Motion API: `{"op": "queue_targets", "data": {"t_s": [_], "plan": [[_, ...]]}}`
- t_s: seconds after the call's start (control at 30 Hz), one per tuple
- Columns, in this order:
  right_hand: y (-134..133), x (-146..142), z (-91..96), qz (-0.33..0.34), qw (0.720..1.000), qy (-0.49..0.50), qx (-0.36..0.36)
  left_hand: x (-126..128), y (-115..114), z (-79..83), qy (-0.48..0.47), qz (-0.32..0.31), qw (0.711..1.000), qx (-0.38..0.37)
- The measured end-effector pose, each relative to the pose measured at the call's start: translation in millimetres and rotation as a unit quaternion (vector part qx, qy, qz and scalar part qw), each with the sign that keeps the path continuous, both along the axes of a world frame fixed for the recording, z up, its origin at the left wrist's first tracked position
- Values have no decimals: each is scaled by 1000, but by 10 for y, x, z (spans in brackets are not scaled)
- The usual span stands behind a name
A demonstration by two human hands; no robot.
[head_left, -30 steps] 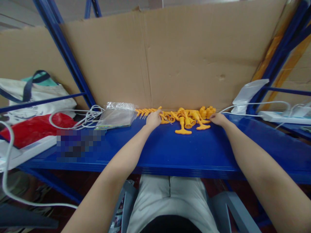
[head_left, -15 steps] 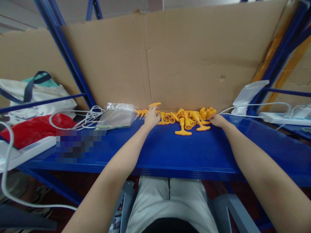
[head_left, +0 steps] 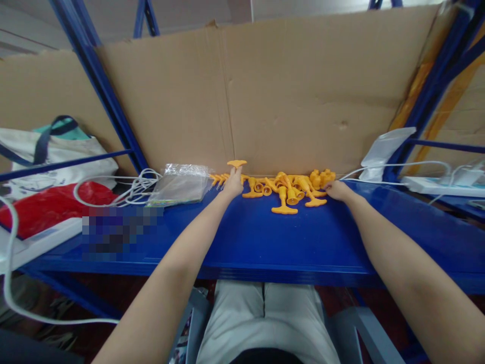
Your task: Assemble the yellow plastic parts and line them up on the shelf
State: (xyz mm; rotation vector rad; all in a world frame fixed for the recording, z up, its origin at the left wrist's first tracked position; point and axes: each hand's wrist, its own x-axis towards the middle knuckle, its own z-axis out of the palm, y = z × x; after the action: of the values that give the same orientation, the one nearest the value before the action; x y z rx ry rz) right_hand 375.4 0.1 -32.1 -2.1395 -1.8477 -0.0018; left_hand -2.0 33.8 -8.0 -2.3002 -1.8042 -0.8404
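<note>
My left hand point(head_left: 234, 184) is closed around a yellow T-handled corkscrew point(head_left: 237, 163), its crossbar standing up above the fingers. To its left lies a row of similar yellow corkscrews point(head_left: 217, 179) with thin metal spirals showing. Between my hands is a pile of yellow T-shaped pieces with hollow bell ends point(head_left: 285, 194). My right hand point(head_left: 336, 190) is at the right end of that pile, fingers bent and closed beside upright yellow pieces point(head_left: 326, 177). What those fingertips grip is hidden.
On the blue table point(head_left: 265, 242), clear plastic bags point(head_left: 180, 187) lie left of the yellow pieces. Farther left are a white cable point(head_left: 142, 179), a red bag point(head_left: 56, 202) and a cloth bag point(head_left: 68, 156). Cardboard point(head_left: 303, 101) walls the back. A white power strip point(head_left: 447, 186) sits right.
My left hand has shifted only slightly, still holding the yellow corkscrew upright. My right hand stays at the pile's right end. The whole view has tilted a little.
</note>
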Motion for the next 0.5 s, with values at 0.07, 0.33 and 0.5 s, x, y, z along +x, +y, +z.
{"op": "queue_targets", "data": {"t_s": [0.07,0.33,0.5], "plan": [[-15,-17,8,1,1000,-4,-3,-20,88,-9,44,-2,999,-19],[-22,-14,-4,9,1000,-14,5,-41,335,-82,184,9,974,-132],[-12,-7,-7,19,1000,-10,19,-44,409,-44,187,21,973,-133]]}}
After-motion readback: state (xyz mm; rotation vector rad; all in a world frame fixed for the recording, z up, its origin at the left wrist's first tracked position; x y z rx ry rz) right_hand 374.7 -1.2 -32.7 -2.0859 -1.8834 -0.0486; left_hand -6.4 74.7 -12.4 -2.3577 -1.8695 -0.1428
